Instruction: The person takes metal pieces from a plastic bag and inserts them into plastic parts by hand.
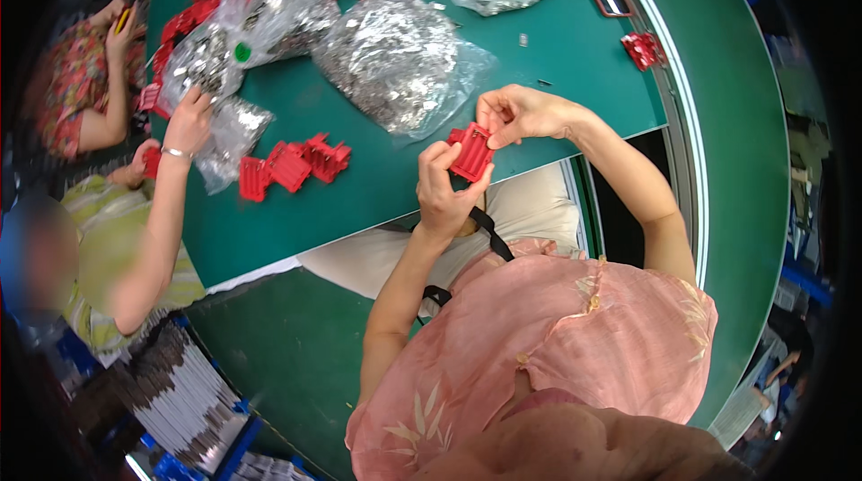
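Person in pink [530, 337], hands [443, 194] curled onto red holder [470, 158]

No text, label, brand, number or sign readable. Green disc [241, 52] among bags [391, 54]: no lettering to make out. Red holder [472, 156]: any marking too small to tell. Stacks [190, 398] at lower left: too blurred to read.
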Demonstrator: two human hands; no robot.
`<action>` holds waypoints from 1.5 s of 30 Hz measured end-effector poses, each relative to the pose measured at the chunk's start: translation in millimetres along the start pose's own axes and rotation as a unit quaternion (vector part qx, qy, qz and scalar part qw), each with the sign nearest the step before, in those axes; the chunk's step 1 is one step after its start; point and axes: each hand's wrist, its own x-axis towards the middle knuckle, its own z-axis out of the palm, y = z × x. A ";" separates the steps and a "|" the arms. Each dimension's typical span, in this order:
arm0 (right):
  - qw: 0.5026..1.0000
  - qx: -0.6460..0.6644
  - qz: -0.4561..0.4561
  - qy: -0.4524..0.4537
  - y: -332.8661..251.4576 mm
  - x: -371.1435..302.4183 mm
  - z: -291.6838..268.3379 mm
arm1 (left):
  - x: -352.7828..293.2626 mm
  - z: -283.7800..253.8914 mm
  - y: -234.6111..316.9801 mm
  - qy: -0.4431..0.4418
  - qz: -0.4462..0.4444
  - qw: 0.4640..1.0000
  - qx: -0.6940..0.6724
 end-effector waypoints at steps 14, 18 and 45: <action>0.657 -0.400 -0.385 0.510 -98.0 79.8 -78.3 | -23.2 -127.9 -42.8 0.065 -0.160 0.969 0.177; 0.549 -0.608 -0.313 0.481 -123.9 134.9 -116.1 | -17.5 -146.3 -47.0 0.044 -0.184 0.957 0.221; 0.885 0.085 -0.359 0.283 -113.5 123.3 -134.3 | -5.1 -88.1 -24.5 0.073 0.055 0.958 0.270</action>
